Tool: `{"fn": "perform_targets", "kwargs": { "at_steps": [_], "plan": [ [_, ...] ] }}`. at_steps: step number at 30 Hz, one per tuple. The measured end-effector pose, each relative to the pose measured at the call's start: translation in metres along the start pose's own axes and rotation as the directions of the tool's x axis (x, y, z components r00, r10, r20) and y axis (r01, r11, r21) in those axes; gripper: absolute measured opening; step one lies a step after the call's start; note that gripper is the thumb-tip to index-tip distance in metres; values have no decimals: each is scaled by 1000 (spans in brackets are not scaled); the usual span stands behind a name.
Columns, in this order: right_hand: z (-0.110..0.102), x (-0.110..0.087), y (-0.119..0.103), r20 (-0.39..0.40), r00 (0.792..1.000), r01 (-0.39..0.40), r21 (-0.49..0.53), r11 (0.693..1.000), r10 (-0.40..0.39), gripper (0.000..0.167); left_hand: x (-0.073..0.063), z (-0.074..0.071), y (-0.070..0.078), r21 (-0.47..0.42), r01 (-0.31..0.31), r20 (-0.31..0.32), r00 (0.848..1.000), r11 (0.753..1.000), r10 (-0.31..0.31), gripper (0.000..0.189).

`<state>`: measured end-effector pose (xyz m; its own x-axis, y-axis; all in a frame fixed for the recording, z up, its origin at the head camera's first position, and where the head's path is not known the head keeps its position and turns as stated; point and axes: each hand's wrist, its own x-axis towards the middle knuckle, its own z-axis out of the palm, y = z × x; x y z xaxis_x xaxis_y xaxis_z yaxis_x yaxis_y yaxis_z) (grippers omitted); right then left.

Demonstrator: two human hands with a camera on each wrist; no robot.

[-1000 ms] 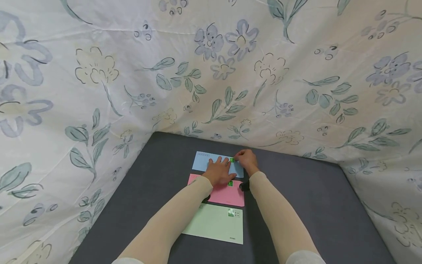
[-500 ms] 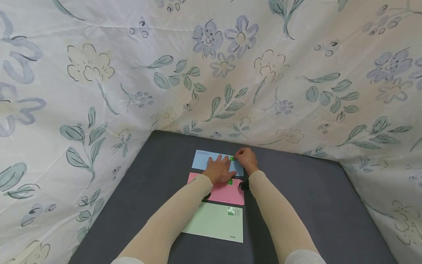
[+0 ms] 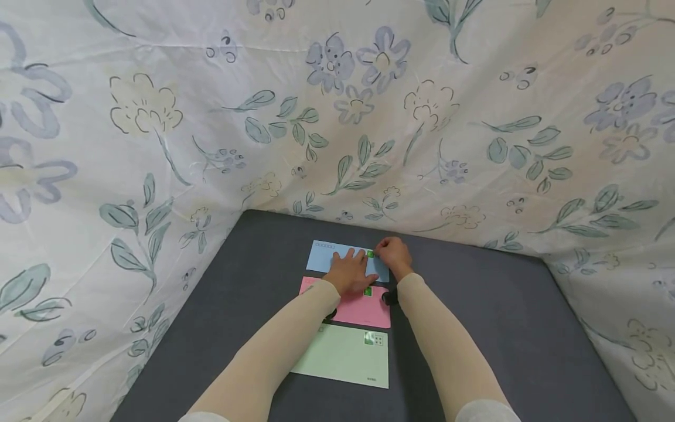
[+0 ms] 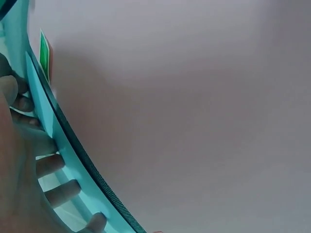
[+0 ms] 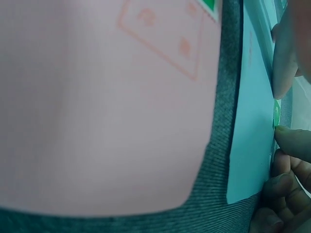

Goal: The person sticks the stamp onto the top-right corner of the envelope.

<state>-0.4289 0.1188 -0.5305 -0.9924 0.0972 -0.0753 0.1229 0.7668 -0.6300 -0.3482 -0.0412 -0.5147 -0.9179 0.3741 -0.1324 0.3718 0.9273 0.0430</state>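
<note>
A blue envelope [image 3: 320,258] lies flat near the back of the dark table. My left hand [image 3: 349,274] rests on it with fingers spread, as the left wrist view shows with the fingers [image 4: 63,193] straight on the blue paper [image 4: 104,194]. At the envelope's upper right corner is a small green stamp [image 3: 370,254]. My right hand [image 3: 394,255] has curled fingers and holds the stamp's edge at its fingertips. Seen from the right wrist, a fingertip [image 5: 291,141] meets the green stamp [image 5: 277,114]; the exact grip is partly hidden.
Nearer lies a pink envelope [image 3: 369,313] with a green stamp [image 3: 367,291], partly covered by my left hand and forearm. Closest is a pale green envelope [image 3: 343,354] with a stamp [image 3: 368,338]. Floral cloth [image 3: 337,140] hangs behind the dark table [image 3: 501,328].
</note>
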Motion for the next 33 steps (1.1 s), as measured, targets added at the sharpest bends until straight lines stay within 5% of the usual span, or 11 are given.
{"fn": "perform_targets", "kwargs": {
  "at_steps": [17,24,33],
  "plan": [
    [-6,-6,3,-15,1000,19,49,999,-18,16,-7,-1,1,5,-1,14,1000,1000,1,78],
    [-11,-8,10,-39,999,6,142,990,0,18,-4,9,-2,14,-40,30,999,999,40,77],
    [-18,-16,21,-56,996,77,237,968,-65,27,-19,0,-9,0,-98,8,995,995,98,74]
  ]
}}
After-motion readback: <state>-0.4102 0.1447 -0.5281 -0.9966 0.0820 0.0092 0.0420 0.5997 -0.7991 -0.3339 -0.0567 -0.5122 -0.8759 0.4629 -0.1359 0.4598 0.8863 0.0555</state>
